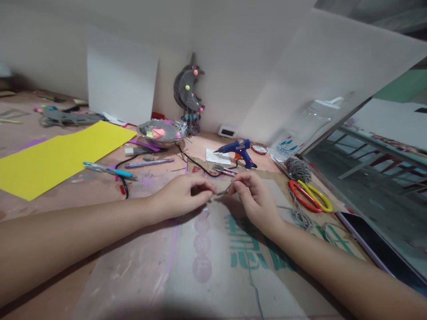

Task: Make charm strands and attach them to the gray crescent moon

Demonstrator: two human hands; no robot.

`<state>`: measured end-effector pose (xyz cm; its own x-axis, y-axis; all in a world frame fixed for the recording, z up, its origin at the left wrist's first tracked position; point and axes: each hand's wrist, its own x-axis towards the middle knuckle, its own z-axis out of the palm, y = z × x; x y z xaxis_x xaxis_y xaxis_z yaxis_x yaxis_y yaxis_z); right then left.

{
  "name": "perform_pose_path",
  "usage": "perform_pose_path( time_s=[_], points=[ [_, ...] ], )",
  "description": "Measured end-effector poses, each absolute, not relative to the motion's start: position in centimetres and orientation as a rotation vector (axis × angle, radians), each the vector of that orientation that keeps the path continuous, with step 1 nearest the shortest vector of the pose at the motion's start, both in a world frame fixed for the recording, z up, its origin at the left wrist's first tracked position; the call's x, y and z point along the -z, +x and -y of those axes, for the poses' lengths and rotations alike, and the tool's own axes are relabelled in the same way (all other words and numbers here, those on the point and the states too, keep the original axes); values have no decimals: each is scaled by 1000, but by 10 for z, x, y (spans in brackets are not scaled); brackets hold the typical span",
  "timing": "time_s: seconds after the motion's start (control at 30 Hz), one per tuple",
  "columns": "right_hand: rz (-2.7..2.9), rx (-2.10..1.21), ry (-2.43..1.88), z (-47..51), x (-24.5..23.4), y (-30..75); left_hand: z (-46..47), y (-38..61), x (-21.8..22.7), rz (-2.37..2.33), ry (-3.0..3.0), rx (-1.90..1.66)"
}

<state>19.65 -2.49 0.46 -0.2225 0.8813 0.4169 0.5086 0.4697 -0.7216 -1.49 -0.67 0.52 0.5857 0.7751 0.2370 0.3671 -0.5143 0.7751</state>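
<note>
Being pinched between the fingertips of left hand (187,194) and right hand (256,201): grey yarn (223,193), likely being gripped close for fine control. Beyond right hand, glue gun (239,148) is being propped nozzle over white paper (213,158), probably for drips. Farther right of that hand, "CLASSIC" is being shown on bottle (302,126). Below the hands, green characters (245,232) are being partly hidden, unreadable.

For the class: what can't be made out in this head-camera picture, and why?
Head view:
Gray cord: gripped parts, hidden by left hand and right hand.
Phone: near end, cut off by right edge.
White device: any reading, too small.
Bowl: its bottom, hidden by colorful pieces.
</note>
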Motion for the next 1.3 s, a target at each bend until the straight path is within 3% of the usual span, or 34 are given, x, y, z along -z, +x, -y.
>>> perform_pose_path(
  time_s=[0.2,0.33,0.47,0.63,0.73,0.83,1.1,1.3],
  points=[
    [1705,-743,-1160,15,-3,197,12,-16,-18,-656,2789,-447],
    [1765,-735,-1156,16,-2,198,18,-16,-20,-626,2927,-488],
    [1817,-706,-1162,18,-1,198,23,-15,-21,-663,2752,-528],
    [1822,-689,-1179,19,-3,198,44,-16,-49,-529,1931,-393],
    [1844,-661,-1185,19,-3,198,44,-18,-60,-544,1944,-571],
    [1849,-675,-1196,20,-2,199,25,-23,-57,-845,2217,-732],
    [1855,-727,-1181,18,3,201,-7,-60,-39,-1037,2496,-72],
    [1872,-709,-1193,18,3,201,-8,-64,-32,-1081,2530,12]
  ],
)
